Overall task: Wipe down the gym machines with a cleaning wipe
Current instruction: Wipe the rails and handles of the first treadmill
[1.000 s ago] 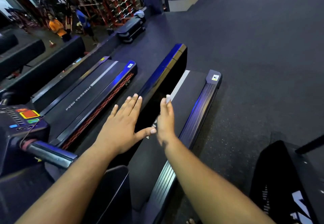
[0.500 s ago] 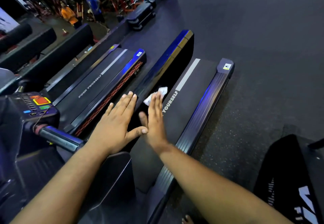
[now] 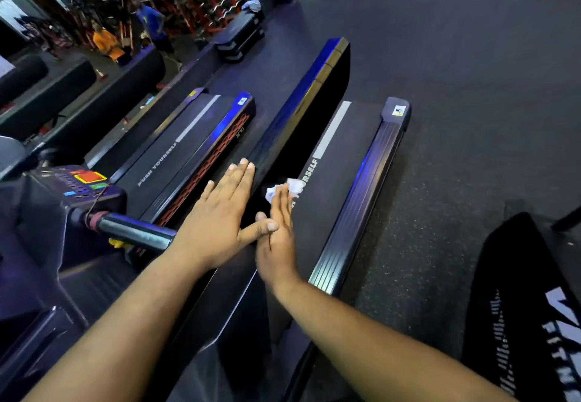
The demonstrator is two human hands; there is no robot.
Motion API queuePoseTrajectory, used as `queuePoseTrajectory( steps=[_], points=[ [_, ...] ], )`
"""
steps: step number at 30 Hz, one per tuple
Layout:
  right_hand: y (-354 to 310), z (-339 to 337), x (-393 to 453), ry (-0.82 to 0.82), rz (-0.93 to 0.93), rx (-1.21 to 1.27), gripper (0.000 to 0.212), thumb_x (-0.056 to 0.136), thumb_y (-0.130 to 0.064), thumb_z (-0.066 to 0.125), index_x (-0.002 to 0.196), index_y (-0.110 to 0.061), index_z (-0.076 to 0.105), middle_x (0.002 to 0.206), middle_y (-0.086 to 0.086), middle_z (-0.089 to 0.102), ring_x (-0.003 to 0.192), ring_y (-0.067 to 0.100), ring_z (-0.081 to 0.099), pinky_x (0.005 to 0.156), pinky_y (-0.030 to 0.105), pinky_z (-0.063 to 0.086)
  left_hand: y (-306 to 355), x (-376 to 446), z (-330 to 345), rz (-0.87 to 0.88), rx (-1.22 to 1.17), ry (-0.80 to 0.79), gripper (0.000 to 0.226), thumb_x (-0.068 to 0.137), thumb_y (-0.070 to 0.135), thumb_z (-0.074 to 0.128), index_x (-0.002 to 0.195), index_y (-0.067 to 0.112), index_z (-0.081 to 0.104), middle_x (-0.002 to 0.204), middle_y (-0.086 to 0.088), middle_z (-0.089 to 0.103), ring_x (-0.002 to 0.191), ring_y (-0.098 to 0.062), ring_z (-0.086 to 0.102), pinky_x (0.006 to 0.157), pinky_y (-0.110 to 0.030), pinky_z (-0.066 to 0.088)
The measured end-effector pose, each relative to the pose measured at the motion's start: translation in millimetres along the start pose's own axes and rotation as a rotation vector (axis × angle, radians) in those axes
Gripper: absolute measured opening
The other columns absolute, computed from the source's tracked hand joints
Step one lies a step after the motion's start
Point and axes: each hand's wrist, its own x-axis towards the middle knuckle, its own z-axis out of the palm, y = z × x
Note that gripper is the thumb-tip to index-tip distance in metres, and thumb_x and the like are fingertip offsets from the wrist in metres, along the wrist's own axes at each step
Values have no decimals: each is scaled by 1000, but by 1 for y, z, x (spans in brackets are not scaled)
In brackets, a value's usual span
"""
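Both your hands are flat with fingers straight, holding nothing: the left hand [image 3: 217,213] is spread out palm down, the right hand [image 3: 279,231] is edge-on, its thumb touching the left thumb. The wipe [image 3: 284,188] lies crumpled just past your right fingertips, by the treadmill [image 3: 342,187] belt's left edge. You seem between passes; next, reach forward, pinch the wipe and rub along the belt.

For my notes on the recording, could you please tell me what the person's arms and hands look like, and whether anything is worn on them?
Both forearms are bare as far as the frame shows: no sleeves are visible. The left hand and the right hand wear no gloves, and no rings, watch or wristband can be seen. The fingernails look short and unpainted.
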Motion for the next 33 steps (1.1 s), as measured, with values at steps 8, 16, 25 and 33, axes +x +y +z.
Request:
queuePoseTrajectory(
  steps=[8,16,25,33],
  points=[
    [3,-25,-20,89,-249,-268,33,97,-9,59,129,-8,69,137,3,64,130,11,57,111,33,46,-3,-19,0,7,31,43,119,70,98,0,162,24,-8,170,7,-11,156,-8,-8,127,-47,3],
    [-72,-95,30,179,28,106,13,93,0,68,97,-10,75,92,-2,78,86,10,72,76,30,58,33,18,-5,107,-93,268,99,78,85,32,152,20,45,156,-1,46,143,-19,43,114,-44,37],
    [-111,-218,109,235,71,43,11,88,-8,77,85,-9,67,63,-1,65,59,9,57,58,24,50,138,137,10,93,-854,247,12,86,30,78,88,19,78,82,7,76,74,-5,68,76,-32,57],
    [-110,-326,212,307,172,10,23,88,-15,78,92,5,67,67,10,67,59,18,60,56,30,52,224,258,20,140,-953,170,17,79,40,82,75,31,68,73,11,69,65,-10,58,67,-32,51]
  ],
)
